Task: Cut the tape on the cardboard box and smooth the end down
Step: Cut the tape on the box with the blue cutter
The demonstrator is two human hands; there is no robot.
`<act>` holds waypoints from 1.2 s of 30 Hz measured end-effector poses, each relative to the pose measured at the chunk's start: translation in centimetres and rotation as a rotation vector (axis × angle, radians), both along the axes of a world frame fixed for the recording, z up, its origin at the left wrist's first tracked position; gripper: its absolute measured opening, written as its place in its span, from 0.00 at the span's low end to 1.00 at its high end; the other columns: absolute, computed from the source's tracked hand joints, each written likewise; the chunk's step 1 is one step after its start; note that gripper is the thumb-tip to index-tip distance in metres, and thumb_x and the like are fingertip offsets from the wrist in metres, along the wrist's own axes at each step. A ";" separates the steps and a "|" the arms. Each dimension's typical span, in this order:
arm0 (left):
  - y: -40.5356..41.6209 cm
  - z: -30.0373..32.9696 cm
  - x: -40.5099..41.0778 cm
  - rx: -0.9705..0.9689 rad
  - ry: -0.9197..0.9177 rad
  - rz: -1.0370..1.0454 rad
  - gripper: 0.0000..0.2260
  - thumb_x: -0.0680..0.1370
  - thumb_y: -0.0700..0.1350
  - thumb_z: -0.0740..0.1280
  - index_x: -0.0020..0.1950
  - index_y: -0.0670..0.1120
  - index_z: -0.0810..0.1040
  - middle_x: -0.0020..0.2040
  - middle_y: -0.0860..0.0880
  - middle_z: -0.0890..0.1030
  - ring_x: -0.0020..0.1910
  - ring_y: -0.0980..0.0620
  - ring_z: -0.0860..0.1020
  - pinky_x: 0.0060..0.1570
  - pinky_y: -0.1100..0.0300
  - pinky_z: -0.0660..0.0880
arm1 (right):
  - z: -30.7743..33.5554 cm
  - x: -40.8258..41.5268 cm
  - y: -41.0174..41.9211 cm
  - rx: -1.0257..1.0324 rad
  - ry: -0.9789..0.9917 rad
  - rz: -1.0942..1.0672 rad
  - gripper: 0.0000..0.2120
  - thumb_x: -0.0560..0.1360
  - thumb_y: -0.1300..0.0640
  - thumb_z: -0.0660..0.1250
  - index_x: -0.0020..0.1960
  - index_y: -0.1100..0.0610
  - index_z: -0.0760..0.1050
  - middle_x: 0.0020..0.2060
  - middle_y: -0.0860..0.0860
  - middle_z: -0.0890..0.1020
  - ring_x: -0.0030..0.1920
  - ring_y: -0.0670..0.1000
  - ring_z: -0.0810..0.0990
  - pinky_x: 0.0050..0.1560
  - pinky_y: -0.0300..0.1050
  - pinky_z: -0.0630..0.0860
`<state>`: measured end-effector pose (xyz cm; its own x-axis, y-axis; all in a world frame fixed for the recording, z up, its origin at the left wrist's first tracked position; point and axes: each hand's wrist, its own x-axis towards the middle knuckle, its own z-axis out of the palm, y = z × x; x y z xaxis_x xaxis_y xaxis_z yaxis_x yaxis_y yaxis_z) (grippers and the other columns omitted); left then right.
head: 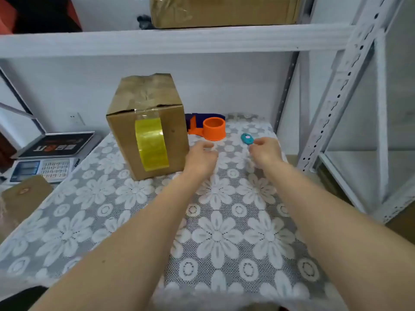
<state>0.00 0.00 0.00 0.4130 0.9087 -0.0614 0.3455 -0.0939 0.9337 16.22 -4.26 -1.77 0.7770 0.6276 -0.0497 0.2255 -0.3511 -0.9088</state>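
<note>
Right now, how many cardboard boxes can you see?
2 for sure. One taped box stands on the table, left of both hands. Another box sits on the shelf above. A brown cardboard piece at the lower left may be a third.

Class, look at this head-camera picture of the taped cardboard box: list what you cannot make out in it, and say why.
- Cardboard box: its far sides face away.
- Orange tape dispenser: its left part is hidden behind the box.
- Small teal object: too small to identify; the right hand covers its near end.
- Scale: keypad too blurred to read.
</note>
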 end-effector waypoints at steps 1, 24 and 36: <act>0.4 0.1 0.5 0.011 0.001 -0.011 0.14 0.79 0.41 0.61 0.65 0.47 0.72 0.58 0.44 0.79 0.47 0.49 0.79 0.51 0.52 0.79 | 0.1 0.3 0.6 -0.066 -0.043 -0.001 0.15 0.76 0.63 0.60 0.61 0.60 0.76 0.48 0.55 0.79 0.47 0.56 0.77 0.49 0.51 0.77; 2.8 -2.8 2.1 -0.055 -0.052 0.024 0.15 0.78 0.38 0.63 0.64 0.45 0.72 0.50 0.42 0.83 0.43 0.48 0.79 0.47 0.52 0.77 | 0.3 1.4 5.7 0.089 0.157 0.064 0.13 0.75 0.67 0.65 0.59 0.66 0.75 0.47 0.60 0.80 0.47 0.58 0.81 0.50 0.49 0.79; -3.5 0.5 -1.7 -0.027 -0.140 -0.011 0.09 0.79 0.39 0.62 0.48 0.49 0.81 0.47 0.48 0.83 0.41 0.53 0.79 0.43 0.59 0.78 | 3.4 -5.8 -3.9 0.510 0.979 0.491 0.09 0.81 0.67 0.53 0.55 0.68 0.71 0.45 0.60 0.80 0.39 0.51 0.80 0.35 0.38 0.79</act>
